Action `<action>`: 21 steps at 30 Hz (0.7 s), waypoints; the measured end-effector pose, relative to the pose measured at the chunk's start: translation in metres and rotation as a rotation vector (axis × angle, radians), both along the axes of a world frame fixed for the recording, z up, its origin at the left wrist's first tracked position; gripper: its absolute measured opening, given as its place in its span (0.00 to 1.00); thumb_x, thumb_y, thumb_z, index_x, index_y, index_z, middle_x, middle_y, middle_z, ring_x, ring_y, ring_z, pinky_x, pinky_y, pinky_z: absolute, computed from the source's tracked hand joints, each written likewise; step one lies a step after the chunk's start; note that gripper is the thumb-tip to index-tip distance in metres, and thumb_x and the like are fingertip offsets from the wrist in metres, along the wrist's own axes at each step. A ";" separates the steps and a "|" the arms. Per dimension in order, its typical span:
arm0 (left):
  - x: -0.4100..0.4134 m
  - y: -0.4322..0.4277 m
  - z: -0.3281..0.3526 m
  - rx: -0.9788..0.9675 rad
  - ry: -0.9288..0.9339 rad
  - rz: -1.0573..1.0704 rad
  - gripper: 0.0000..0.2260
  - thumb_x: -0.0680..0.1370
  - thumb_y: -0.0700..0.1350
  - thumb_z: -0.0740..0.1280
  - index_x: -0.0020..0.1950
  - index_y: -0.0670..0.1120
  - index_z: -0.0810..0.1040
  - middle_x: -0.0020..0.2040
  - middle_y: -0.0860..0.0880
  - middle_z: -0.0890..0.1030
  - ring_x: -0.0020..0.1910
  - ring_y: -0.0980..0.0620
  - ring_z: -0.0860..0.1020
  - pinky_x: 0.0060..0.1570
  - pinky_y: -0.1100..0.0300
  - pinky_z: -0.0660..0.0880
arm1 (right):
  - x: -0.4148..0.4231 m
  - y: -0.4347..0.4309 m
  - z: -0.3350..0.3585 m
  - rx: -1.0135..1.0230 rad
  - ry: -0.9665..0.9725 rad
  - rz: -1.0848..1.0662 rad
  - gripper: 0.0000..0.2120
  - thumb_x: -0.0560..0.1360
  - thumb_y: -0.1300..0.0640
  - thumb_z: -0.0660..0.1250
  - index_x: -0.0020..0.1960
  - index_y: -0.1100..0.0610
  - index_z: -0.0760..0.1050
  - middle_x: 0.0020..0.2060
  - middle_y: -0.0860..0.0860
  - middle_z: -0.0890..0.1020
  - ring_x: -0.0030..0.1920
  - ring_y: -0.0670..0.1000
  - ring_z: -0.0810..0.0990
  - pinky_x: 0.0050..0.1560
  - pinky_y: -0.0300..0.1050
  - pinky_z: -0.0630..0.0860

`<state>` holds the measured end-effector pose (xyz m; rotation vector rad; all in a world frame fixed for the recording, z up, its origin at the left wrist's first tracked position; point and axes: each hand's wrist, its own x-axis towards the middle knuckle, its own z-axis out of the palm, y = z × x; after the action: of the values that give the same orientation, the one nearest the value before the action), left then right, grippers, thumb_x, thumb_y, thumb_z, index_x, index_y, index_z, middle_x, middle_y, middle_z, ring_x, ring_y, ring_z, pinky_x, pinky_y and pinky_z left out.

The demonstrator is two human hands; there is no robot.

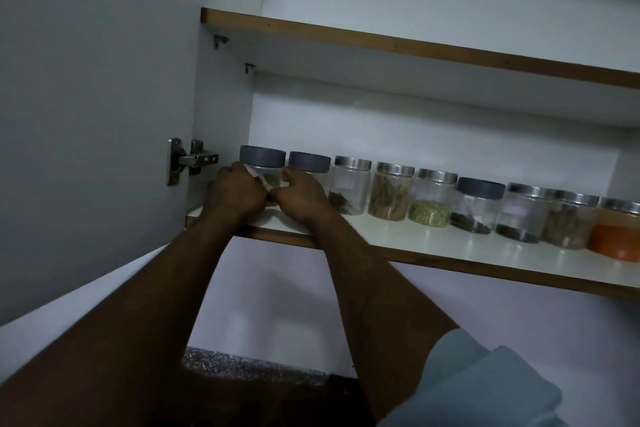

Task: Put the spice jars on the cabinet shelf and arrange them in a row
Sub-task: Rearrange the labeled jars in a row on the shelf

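Note:
Several clear spice jars stand in a row on the white cabinet shelf [415, 246]. At the left end my left hand [235, 196] grips the first blue-lidded jar [262, 156]. Right beside it, my right hand [301, 196] grips the second blue-lidded jar [309, 162]. Both hands cover the lower bodies of these two jars. Further right stand a silver-lidded jar with dark spice [349, 189], one with brown sticks [391, 196], one with green seeds [431, 201], another blue-lidded jar [476, 206], two more silver-lidded jars and one with orange powder [614, 234].
An upper shelf [415, 43] with a wooden edge hangs above the jars. The open cabinet door [86, 97] with its metal hinge [190, 159] stands at the left. A speckled countertop [249, 367] shows far below between my arms.

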<state>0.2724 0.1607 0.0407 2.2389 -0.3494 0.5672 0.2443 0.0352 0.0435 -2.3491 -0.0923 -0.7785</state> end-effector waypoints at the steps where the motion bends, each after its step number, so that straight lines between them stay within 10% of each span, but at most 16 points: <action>1: 0.002 -0.002 -0.001 0.028 -0.003 0.020 0.23 0.79 0.50 0.68 0.68 0.38 0.70 0.62 0.37 0.77 0.58 0.39 0.77 0.59 0.48 0.74 | 0.001 -0.001 0.000 -0.006 0.002 -0.002 0.12 0.76 0.53 0.71 0.58 0.55 0.80 0.56 0.54 0.84 0.55 0.54 0.80 0.58 0.48 0.74; 21: 0.024 -0.006 -0.010 0.299 -0.016 0.193 0.19 0.78 0.51 0.68 0.61 0.39 0.74 0.56 0.41 0.80 0.53 0.42 0.79 0.44 0.54 0.72 | 0.010 0.003 -0.004 -0.099 0.025 0.010 0.12 0.81 0.50 0.64 0.58 0.55 0.80 0.53 0.52 0.83 0.53 0.53 0.79 0.64 0.51 0.74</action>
<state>0.2964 0.1551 0.0309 2.5768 -0.2392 0.6701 0.2547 0.0382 0.0391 -2.4495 -0.1347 -0.7556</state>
